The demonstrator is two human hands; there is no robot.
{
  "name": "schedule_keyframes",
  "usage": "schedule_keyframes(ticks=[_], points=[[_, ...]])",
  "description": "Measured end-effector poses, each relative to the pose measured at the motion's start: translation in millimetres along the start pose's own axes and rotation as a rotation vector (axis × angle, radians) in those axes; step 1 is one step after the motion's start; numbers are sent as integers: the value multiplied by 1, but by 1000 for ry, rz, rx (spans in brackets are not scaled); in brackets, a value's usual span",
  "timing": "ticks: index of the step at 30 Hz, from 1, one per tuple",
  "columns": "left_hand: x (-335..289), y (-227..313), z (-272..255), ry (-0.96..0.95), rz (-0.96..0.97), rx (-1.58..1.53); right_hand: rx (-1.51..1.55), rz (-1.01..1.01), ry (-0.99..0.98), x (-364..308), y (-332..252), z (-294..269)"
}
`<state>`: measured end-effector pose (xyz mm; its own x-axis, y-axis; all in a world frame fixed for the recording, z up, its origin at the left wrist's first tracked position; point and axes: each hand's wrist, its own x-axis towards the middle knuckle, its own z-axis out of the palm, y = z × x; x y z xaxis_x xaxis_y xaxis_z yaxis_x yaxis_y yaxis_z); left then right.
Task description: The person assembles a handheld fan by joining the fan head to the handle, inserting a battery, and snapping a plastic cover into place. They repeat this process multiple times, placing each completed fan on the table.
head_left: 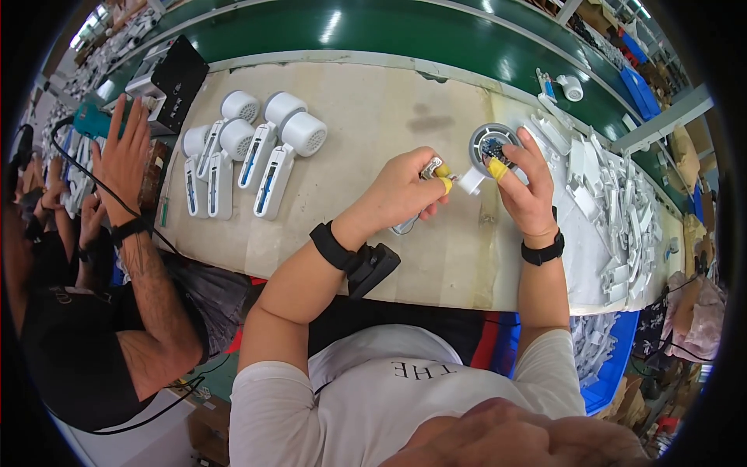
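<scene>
My right hand (532, 185) is closed round a round grey-and-white plastic housing (477, 141), its open side up. Inside the housing sits a blue circuit board (493, 148), and my yellow-wrapped fingertip presses near it. A short white neck (471, 181) sticks out of the housing toward my left hand. My left hand (406, 189) is closed on a small silvery part with a yellowish end (436, 168); its exact kind is unclear. Thin wires seem to run between the part and the neck. Below my left fingers a pale piece (405, 226) shows, mostly hidden.
Several white handheld devices with round perforated heads (304, 134) lie at the left. White plastic parts (615, 210) are heaped at the right, above a blue bin (603, 381). A co-worker's raised hand (124, 156) and a black cable are at far left. A green belt (373, 29) runs behind.
</scene>
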<state>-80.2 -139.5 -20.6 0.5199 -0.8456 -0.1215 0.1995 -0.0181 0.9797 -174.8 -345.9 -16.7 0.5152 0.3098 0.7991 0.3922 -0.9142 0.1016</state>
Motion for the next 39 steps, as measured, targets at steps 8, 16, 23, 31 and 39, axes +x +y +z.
schedule_keyframes(ticks=[8, 16, 23, 31, 39], points=[[-1, 1, -1, -6, 17, 105, 26, 31, -63, 2, 0, 0], [0, -4, -1, 35, 120, 258, 32, 23, -91, 3, 0, -1], [0, 0, 0, 5, 22, 109, 20, 82, -102, 2, 1, 2], [2, -7, 0, 22, 131, 136, 37, 133, -105, 4, -1, 0], [2, -6, 2, 36, 134, 133, 32, 101, -83, 3, 0, 0]])
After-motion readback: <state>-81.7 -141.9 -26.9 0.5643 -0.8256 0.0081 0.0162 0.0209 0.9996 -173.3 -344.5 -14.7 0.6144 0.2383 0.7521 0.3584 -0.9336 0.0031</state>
